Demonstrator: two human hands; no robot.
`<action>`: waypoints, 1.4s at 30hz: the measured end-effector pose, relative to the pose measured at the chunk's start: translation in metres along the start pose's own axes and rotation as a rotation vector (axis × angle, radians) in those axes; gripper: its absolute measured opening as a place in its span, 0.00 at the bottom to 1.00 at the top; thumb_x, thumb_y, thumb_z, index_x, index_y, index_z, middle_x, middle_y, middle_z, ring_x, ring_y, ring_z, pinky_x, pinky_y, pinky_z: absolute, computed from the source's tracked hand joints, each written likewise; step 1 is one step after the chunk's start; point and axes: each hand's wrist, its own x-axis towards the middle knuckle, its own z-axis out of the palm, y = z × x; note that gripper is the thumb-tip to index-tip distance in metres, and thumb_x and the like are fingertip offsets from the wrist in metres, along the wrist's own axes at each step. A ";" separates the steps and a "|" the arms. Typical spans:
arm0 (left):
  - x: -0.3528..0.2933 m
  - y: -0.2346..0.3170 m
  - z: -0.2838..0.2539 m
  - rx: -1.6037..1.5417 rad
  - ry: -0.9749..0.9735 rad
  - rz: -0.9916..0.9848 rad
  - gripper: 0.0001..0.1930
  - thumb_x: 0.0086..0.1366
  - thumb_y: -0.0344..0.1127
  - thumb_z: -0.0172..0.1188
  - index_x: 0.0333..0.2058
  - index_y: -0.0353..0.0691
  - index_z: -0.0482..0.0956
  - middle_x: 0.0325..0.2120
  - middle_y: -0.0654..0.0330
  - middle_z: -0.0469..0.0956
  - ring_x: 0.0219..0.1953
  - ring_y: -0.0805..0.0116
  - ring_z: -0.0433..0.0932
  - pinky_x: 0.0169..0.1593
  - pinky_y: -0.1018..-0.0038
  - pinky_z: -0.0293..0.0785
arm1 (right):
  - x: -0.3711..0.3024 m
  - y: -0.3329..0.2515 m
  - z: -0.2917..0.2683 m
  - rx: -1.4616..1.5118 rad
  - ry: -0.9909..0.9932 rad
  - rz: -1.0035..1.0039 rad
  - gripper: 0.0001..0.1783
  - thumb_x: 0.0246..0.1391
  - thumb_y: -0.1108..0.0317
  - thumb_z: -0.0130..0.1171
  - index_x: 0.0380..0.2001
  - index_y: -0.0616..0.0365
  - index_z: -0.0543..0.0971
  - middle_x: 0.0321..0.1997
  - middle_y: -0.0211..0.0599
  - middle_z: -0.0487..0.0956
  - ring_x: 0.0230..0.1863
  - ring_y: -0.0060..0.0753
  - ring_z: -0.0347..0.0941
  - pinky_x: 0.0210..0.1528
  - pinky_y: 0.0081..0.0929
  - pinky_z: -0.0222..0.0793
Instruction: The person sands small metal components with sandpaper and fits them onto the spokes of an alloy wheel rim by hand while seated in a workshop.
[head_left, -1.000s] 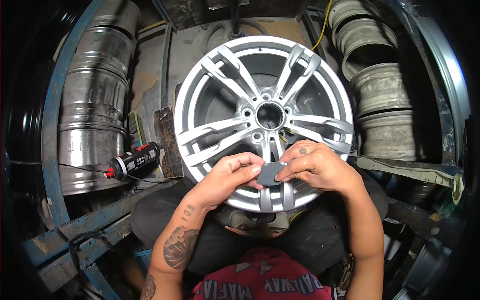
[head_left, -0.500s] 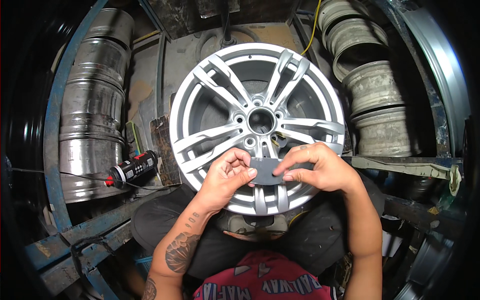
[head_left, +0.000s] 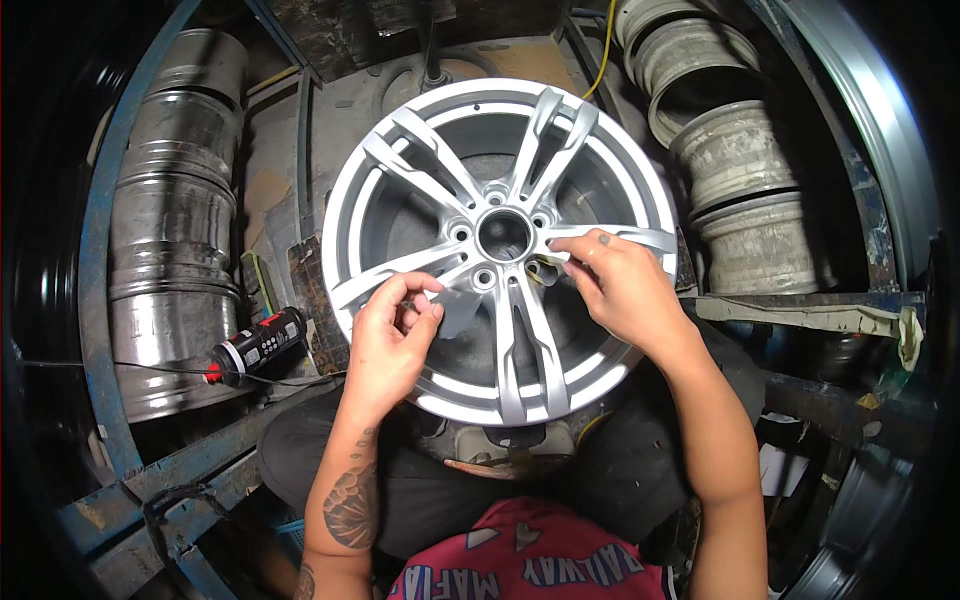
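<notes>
A silver alloy wheel [head_left: 520,350] with paired spokes lies face up in front of me. Over its lower left spokes, my left hand [head_left: 393,325] pinches a small grey sandpaper sheet [head_left: 461,312] between thumb and fingers; the sheet is slightly blurred. My right hand [head_left: 622,285] hovers over the wheel's right side, index finger and thumb stretched toward the hub with a gap between them. Nothing shows in that hand, and its fingertips are apart from the sheet. Its other fingers are partly hidden.
Stacked metal rims stand at the left [head_left: 180,220] and the right [head_left: 745,155] inside blue metal framing [head_left: 110,250]. A black spray can [head_left: 262,345] with a red cap lies left of the wheel. A yellow cable [head_left: 604,55] hangs at the back.
My right hand has left the sandpaper sheet and moved up toward the hub. My left hand has shifted left with the sheet, which now tilts. The whole view has shifted slightly.
</notes>
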 end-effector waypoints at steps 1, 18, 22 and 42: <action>-0.002 0.001 -0.002 0.137 -0.021 0.009 0.10 0.65 0.22 0.63 0.45 0.35 0.80 0.30 0.68 0.72 0.27 0.84 0.69 0.32 0.83 0.67 | -0.002 0.001 0.002 -0.024 -0.055 0.008 0.13 0.59 0.73 0.64 0.47 0.54 0.83 0.39 0.42 0.82 0.34 0.46 0.80 0.40 0.38 0.76; 0.002 -0.004 -0.003 0.042 -0.133 -0.150 0.14 0.66 0.23 0.64 0.50 0.35 0.81 0.32 0.71 0.74 0.28 0.85 0.69 0.36 0.86 0.67 | -0.003 0.012 0.036 -0.345 -0.199 -0.019 0.06 0.55 0.66 0.67 0.35 0.54 0.85 0.39 0.42 0.79 0.36 0.50 0.81 0.40 0.46 0.78; 0.000 0.000 0.000 -0.121 -0.057 -0.133 0.16 0.68 0.23 0.63 0.54 0.34 0.78 0.33 0.69 0.76 0.30 0.86 0.71 0.37 0.87 0.69 | -0.002 -0.007 0.023 -0.338 -0.103 -0.103 0.11 0.56 0.66 0.66 0.42 0.53 0.84 0.35 0.41 0.80 0.34 0.48 0.82 0.38 0.45 0.78; -0.011 -0.007 0.035 -0.514 -0.023 0.050 0.23 0.71 0.25 0.62 0.61 0.33 0.68 0.35 0.62 0.80 0.37 0.80 0.78 0.43 0.79 0.80 | -0.014 -0.035 0.041 0.562 0.101 -0.146 0.24 0.53 0.74 0.71 0.55 0.52 0.84 0.29 0.39 0.79 0.27 0.33 0.73 0.34 0.30 0.73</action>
